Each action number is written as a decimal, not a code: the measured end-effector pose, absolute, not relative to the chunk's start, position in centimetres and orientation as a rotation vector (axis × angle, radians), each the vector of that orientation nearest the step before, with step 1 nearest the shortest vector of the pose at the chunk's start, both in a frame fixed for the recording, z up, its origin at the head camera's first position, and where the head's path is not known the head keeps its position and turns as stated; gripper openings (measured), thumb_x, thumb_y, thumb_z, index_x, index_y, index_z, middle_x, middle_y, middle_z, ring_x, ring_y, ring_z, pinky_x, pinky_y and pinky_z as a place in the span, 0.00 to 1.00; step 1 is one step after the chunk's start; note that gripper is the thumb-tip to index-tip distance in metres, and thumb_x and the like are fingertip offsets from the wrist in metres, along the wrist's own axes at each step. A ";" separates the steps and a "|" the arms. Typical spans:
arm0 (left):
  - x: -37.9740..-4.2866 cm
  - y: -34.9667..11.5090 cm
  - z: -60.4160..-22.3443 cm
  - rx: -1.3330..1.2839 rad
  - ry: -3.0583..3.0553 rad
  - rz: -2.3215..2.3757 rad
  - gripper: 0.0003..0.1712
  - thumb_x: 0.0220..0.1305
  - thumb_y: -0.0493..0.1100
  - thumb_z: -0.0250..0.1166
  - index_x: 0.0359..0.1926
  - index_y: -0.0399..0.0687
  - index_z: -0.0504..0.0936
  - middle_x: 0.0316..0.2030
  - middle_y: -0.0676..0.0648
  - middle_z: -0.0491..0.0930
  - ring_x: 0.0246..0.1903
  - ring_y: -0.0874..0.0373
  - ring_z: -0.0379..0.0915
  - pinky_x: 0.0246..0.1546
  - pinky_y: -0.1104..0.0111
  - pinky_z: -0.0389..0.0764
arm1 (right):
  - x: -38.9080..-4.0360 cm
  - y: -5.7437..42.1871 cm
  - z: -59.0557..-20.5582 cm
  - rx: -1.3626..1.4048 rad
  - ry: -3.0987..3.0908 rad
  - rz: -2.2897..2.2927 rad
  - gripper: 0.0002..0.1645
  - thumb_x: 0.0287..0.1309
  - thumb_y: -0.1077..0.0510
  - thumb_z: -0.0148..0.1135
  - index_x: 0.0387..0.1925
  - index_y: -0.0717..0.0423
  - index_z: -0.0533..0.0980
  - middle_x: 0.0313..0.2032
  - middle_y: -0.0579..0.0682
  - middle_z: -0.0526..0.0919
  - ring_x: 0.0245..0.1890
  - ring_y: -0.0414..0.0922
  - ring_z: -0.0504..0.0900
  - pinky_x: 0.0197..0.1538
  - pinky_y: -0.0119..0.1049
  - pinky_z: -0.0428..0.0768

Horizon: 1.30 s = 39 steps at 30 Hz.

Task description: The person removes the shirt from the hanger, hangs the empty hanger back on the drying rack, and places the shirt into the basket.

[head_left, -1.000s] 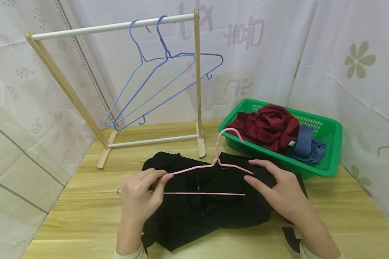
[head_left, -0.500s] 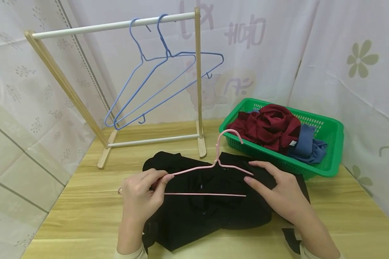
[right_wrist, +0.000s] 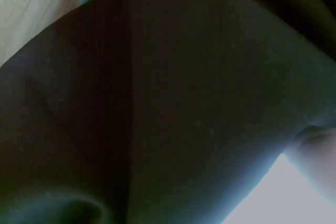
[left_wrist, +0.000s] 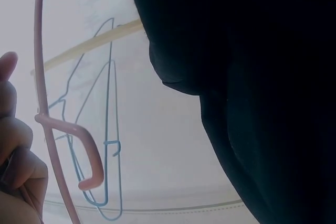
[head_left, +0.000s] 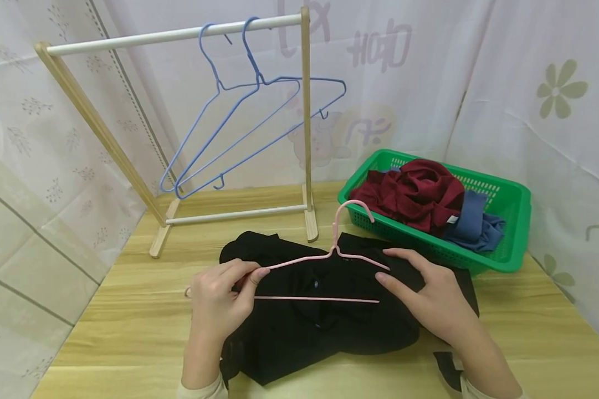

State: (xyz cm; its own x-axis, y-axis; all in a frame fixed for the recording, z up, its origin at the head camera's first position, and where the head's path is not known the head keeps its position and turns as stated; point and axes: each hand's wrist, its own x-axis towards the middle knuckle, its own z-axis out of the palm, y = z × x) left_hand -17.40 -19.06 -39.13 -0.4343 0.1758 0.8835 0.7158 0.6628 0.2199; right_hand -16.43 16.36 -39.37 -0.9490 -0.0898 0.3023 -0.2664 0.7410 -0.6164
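Note:
A pink clothes hanger (head_left: pixel 299 259) stands over a black shirt (head_left: pixel 329 338) in the head view, hook upward. My left hand (head_left: pixel 224 299) pinches the hanger's left shoulder between thumb and fingers. Its right end disappears into the shirt's dark cloth. There my right hand (head_left: pixel 429 293) holds the cloth, thumb and index finger on top and the other fingers mostly hidden. The left wrist view shows the hanger's bar with a small hook (left_wrist: pixel 93 156) beside my curled fingers (left_wrist: pixel 21 166). Dark cloth (right_wrist: pixel 178 93) fills most of the right wrist view.
A wooden rack (head_left: pixel 306 122) with a white rail (head_left: pixel 144 39) stands at the back left, carrying two blue hangers (head_left: pixel 214 136). Behind the right hand, a green basket (head_left: pixel 516 221) contains maroon cloth (head_left: pixel 419 194) and blue cloth (head_left: pixel 471 221). A patterned curtain (head_left: pixel 508 149) backs the table (head_left: pixel 129 332).
The head view has tilted slightly, so the rack sits a little higher. Both hands, the hanger and the shirt keep nearly the same positions.

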 end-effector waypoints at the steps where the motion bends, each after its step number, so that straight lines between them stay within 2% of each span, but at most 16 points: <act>1: -17.4 -19.1 -39.2 -0.694 -1.963 -0.742 0.21 0.77 0.51 0.66 0.26 0.46 0.88 0.15 0.57 0.72 0.14 0.68 0.58 0.17 0.81 0.54 | -16.4 16.4 -39.4 0.282 -2.691 1.014 0.27 0.67 0.42 0.73 0.65 0.38 0.80 0.60 0.57 0.87 0.53 0.55 0.86 0.51 0.52 0.81; 3: -17.4 -19.1 -39.3 -0.692 -1.973 -0.747 0.20 0.76 0.51 0.67 0.26 0.47 0.88 0.15 0.56 0.73 0.14 0.68 0.58 0.17 0.80 0.54 | -16.4 16.3 -39.4 0.281 -2.690 1.018 0.28 0.67 0.42 0.73 0.65 0.39 0.80 0.61 0.57 0.87 0.55 0.57 0.86 0.52 0.56 0.81; 8: -17.4 -19.1 -39.4 -0.690 -1.985 -0.753 0.20 0.76 0.51 0.67 0.26 0.47 0.88 0.15 0.57 0.73 0.14 0.68 0.58 0.17 0.80 0.53 | -16.5 16.3 -39.6 0.271 -2.693 1.015 0.27 0.67 0.41 0.73 0.65 0.39 0.80 0.61 0.57 0.87 0.54 0.56 0.86 0.51 0.53 0.80; 15: -17.5 -19.1 -39.5 -0.692 -1.993 -0.760 0.20 0.75 0.51 0.67 0.26 0.46 0.88 0.14 0.56 0.72 0.14 0.67 0.58 0.17 0.80 0.54 | -16.5 16.4 -39.7 0.269 -2.703 1.039 0.27 0.68 0.41 0.72 0.65 0.38 0.79 0.62 0.57 0.86 0.56 0.58 0.85 0.53 0.58 0.81; 22: -17.5 -19.2 -39.6 -0.685 -2.005 -0.760 0.18 0.74 0.49 0.69 0.27 0.46 0.89 0.15 0.56 0.72 0.14 0.67 0.58 0.17 0.80 0.54 | -16.6 16.5 -39.8 0.258 -2.727 1.029 0.28 0.67 0.42 0.73 0.66 0.37 0.79 0.61 0.58 0.86 0.49 0.52 0.82 0.46 0.45 0.77; 32: -17.7 -19.2 -40.0 -0.688 -1.999 -0.772 0.17 0.73 0.49 0.70 0.27 0.47 0.89 0.15 0.56 0.72 0.15 0.67 0.58 0.18 0.79 0.56 | -16.6 16.4 -40.0 0.258 -2.734 1.052 0.28 0.68 0.40 0.71 0.66 0.40 0.79 0.62 0.59 0.86 0.58 0.59 0.84 0.56 0.62 0.80; 39: -17.8 -19.3 -40.2 -0.680 -2.006 -0.768 0.16 0.73 0.48 0.71 0.27 0.47 0.89 0.15 0.56 0.72 0.15 0.67 0.59 0.18 0.79 0.57 | -16.7 16.4 -40.1 0.257 -2.738 1.057 0.28 0.68 0.40 0.71 0.66 0.39 0.79 0.63 0.59 0.85 0.60 0.60 0.84 0.57 0.63 0.80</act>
